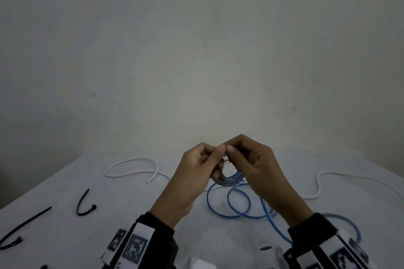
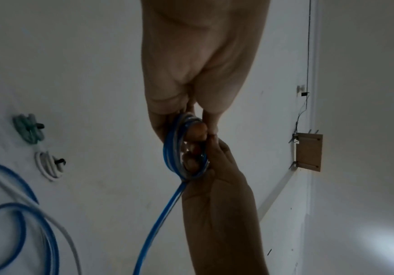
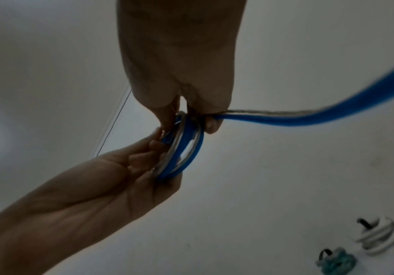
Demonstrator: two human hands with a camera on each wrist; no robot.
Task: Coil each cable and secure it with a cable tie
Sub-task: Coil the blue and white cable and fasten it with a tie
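Note:
A small coil of blue cable point(image 1: 230, 180) is held above the table between both hands. My left hand point(image 1: 215, 156) grips the coil's left side, its fingers curled round the loops point(image 2: 178, 147). My right hand point(image 1: 235, 153) pinches the top of the coil point(image 3: 184, 147), and the blue strand point(image 3: 309, 119) runs out from under its fingers. The rest of the blue cable point(image 1: 239, 205) lies in loose loops on the white table below. Two black cable ties point(image 1: 84, 205) point(image 1: 24, 226) lie at the left.
A white cable point(image 1: 131, 168) lies loose across the far table, and its other stretch point(image 1: 323, 181) runs off to the right. Two tied coils, green point(image 2: 27, 129) and white point(image 2: 49, 165), rest on the table point(image 1: 65, 181). A plain wall stands behind.

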